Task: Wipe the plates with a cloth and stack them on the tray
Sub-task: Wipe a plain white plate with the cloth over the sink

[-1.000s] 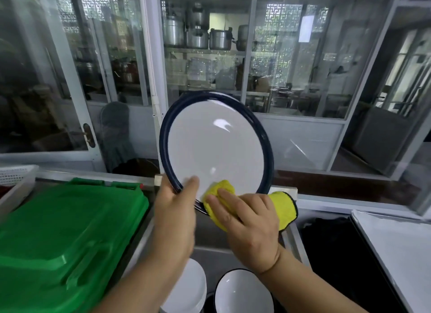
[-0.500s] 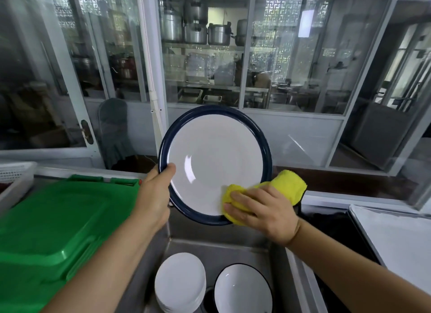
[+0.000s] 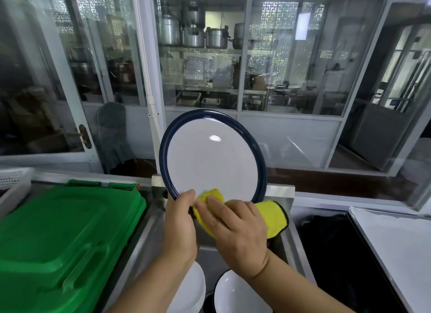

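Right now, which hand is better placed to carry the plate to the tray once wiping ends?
Left. The left hand already grips the blue-rimmed plate at its lower edge, while the right hand is occupied pressing the yellow cloth against it. Probably though, the white tray lies on the right.

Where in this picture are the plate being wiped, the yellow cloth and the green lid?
plate (image 3: 210,158): head view, on its white middle.
yellow cloth (image 3: 271,216): head view, on the free end right of the hand.
green lid (image 3: 65,228): head view, on its flat top.
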`<state>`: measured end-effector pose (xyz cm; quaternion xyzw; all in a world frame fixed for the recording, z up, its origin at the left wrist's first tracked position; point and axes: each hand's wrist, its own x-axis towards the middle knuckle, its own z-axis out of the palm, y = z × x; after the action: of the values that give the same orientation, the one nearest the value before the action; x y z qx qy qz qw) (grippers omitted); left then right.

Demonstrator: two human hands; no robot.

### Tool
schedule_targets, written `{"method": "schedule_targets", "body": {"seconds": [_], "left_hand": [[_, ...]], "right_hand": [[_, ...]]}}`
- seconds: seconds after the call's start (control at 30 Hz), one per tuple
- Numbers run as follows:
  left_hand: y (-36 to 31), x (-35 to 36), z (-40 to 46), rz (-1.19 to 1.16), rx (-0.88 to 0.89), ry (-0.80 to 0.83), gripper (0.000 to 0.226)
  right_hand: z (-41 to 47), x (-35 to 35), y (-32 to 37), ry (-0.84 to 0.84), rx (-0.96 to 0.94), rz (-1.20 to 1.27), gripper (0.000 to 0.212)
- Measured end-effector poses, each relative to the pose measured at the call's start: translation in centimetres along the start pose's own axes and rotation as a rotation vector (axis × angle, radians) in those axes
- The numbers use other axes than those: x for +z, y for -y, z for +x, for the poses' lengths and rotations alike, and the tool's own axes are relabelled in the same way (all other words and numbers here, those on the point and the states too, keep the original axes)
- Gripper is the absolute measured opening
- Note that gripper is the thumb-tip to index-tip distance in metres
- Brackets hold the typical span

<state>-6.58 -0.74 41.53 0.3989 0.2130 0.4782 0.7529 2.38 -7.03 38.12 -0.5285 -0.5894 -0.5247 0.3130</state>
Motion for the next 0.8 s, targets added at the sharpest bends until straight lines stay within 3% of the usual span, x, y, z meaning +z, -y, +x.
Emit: {"method": "schedule_targets", "body": {"seconds": [0.13, 0.23, 0.43, 0.5, 0.63, 0.8], "left_hand": [[-0.4, -0.4, 0.6, 0.016, -0.047, -0.097, 0.036], [-1.7, -0.8, 1.7, 0.040, -0.050, -0.116, 0.029], [-6.5, -1.2, 4.7, 0.231, -0.140, 0.019, 0.019], [-7.1, -0.8, 4.9, 0.208, -0.151, 0.023, 0.015], [-3.9, 0.3, 2.4, 0.029, -0.120, 0.001, 0.018], [-0.6, 0.9, -0.1, -0.081, -0.209, -0.007, 0.053]], "right_hand": [[-1.0, 0.0, -1.2, 0.023, -0.123, 0.018, 0.044], [-1.3, -0.6, -3.8, 0.073, -0.248, 0.052, 0.039], [-0.5, -2.2, -8.5, 0.186, -0.466, 0.048, 0.030], [-0.4, -2.2, -7.6, 0.159, -0.440, 0.028, 0.030], [0.4, -1.7, -4.2, 0.051, -0.197, -0.029, 0.023], [0.6, -0.8, -0.2, 0.086, -0.016, -0.003, 0.031]]}}
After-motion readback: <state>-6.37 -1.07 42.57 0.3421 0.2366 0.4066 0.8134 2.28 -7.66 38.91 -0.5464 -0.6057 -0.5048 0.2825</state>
